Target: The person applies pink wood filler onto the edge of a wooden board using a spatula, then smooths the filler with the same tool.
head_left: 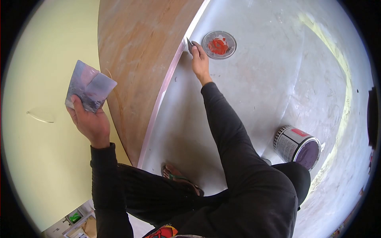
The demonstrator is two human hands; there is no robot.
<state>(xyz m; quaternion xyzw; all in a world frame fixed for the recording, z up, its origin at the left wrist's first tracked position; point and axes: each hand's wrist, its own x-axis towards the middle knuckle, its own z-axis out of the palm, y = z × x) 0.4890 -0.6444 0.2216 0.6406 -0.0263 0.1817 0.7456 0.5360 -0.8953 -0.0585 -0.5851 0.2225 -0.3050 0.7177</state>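
1. Head view: I've got both hands occupied. Left hand (pixel 90 123) clamps a smeared flat plate (pixel 104 86), thumb on top, fingers mostly hidden behind. Right hand (pixel 201 62) pinches a small dark scraper (pixel 190 46).
2. Key relation: the pink strip (pixel 169 76) runs between the hands, with the brown panel (pixel 135 51) on its left and the grey surface (pixel 254 83) on its right. Long axis goes near to far, leaning right at the far end.
3. Right hand is clearly the nearer one: just right of the strip, toward its far end, scraper pointing forward along the edge. Can't tell from my end whether the tip touches.
4. Left hand is well apart from the strip, across the panel and closer to the body. Plate's smeared face is turned to my camera.
5. Lid (pixel 231 42) with red paste (pixel 218 47) lies just right of the right hand.
6. Open tin (pixel 291 143) is well apart, far right, near the body.
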